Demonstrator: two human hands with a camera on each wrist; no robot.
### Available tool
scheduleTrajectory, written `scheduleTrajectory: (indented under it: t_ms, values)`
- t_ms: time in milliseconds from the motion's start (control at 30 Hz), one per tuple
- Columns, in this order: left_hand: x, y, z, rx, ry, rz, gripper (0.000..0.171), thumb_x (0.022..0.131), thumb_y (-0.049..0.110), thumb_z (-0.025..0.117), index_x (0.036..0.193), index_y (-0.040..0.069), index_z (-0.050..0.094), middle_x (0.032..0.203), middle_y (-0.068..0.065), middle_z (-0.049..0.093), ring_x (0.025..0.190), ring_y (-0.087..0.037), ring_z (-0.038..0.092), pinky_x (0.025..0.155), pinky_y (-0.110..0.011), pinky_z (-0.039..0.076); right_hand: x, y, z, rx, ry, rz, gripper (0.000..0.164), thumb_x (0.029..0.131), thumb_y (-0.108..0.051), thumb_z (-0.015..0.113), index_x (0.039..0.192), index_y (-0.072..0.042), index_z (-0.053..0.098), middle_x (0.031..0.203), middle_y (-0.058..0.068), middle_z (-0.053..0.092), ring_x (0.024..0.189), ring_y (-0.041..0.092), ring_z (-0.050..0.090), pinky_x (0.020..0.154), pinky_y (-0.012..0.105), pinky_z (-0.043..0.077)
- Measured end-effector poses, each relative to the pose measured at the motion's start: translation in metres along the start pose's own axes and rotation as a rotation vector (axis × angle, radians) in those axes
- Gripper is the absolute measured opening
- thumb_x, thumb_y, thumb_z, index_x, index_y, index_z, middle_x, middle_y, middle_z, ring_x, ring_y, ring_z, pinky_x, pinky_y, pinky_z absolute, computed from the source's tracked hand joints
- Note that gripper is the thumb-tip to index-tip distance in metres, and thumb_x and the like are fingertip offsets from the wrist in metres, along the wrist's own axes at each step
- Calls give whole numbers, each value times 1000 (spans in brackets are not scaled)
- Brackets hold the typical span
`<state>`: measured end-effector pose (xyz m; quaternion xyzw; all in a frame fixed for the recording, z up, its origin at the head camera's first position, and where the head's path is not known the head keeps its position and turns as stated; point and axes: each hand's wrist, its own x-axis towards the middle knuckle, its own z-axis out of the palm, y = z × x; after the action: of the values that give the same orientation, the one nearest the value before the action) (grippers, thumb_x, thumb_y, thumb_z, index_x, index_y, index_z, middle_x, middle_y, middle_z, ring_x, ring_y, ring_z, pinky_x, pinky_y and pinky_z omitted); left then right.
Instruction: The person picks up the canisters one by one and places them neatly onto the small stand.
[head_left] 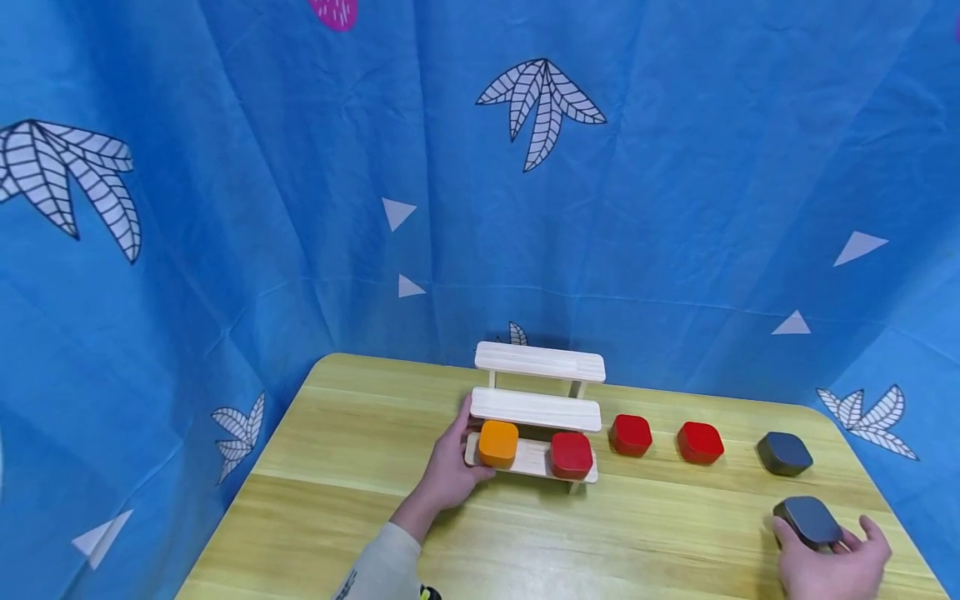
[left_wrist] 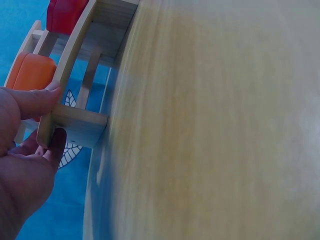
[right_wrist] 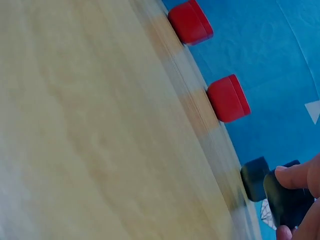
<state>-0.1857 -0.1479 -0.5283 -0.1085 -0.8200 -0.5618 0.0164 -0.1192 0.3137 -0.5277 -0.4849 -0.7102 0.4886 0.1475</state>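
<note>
My left hand [head_left: 451, 468] grips the left end of the lowest step of a pale wooden three-step rack [head_left: 534, 408], thumb above and fingers below in the left wrist view. On that step sit an orange rounded box [head_left: 498, 443] by the thumb and a red rounded box [head_left: 572, 455] at the right end. At the table's right side my right hand [head_left: 832, 567] pinches a dark grey rounded box [head_left: 808, 520] between thumb and fingers. In the right wrist view this box [right_wrist: 286, 200] overlaps a second dark box [right_wrist: 255, 178] standing behind it.
Two red boxes [head_left: 631, 435] [head_left: 701, 442] stand in a row right of the rack, with the second dark grey box [head_left: 784, 453] farther right. The wooden table [head_left: 600, 542] ends at a blue patterned curtain [head_left: 675, 208] behind.
</note>
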Motion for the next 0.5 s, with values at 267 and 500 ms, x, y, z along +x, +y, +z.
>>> scheduleTrajectory:
  t_ms: [267,500]
  values:
    - [0,-1,1,6,-6,-5,125,74,-11,83,162,29,4,142,0,49,130,-19,46,107,-37,41,-12,-8,-3,40,14,-38,105,81,-37,81,160,-29,13,150,8,34,136,35,32,113,45,29]
    - [0,0,0,9,-1,-22,125,74,-10,83,162,31,4,142,1,49,130,-18,45,109,-40,38,-17,-15,-4,152,25,-63,102,78,-34,84,158,-36,20,127,-19,37,123,14,39,107,35,39]
